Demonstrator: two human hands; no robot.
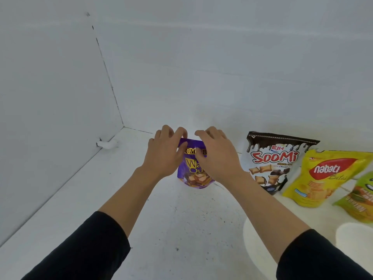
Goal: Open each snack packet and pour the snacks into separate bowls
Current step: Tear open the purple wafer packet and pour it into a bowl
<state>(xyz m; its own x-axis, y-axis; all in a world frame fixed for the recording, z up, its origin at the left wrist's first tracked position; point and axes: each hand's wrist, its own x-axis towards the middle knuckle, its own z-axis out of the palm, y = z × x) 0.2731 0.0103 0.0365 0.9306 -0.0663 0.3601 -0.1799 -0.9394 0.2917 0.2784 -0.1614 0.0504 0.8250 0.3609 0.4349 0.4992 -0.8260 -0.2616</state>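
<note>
HEAD VIEW: Your hands meet at the top of the purple packet (194,171), which stands upright on the white tabletop (171,223) near the back corner, where two white walls (60,87) join. Your left hand (163,154) pinches the pkt's top-left edge, thumb on the front, fingers curled over the back. Your right hand (217,156) pinches the top-right edge the same way, thumb pressed on the front by the gold lettering. The two hands sit just beside each other at the seal. Whether the top is torn can't be told, as your fingers cover it.

The pkt is glossy violet w/ a dark band of gold letters across the upper part and large gold script below, half hidden by your hands. A pic of layered wafer pieces fills the bottom.

Black sleeves (90,249) end mid-forearm.

To your right, three more pkts stand in a line running right and toward you:
- The Soomi packet (276,158) is white w/ a dark choc-drip top, red logo and pillow-shaped pieces pictured. It stands upright, apart from the purple one.
- The Nabati packet (323,178) is yellow w/ a red logo, just beside it and leaning.
- The green packet (359,197) is cut off by the frame edge.

Nearer you on the right, the near bowl (252,239) shows pale, partly behind your right forearm. The far-right bowl (351,239) sits at the frame edge. Both are washed out by light, so contents can't be told.
</note>
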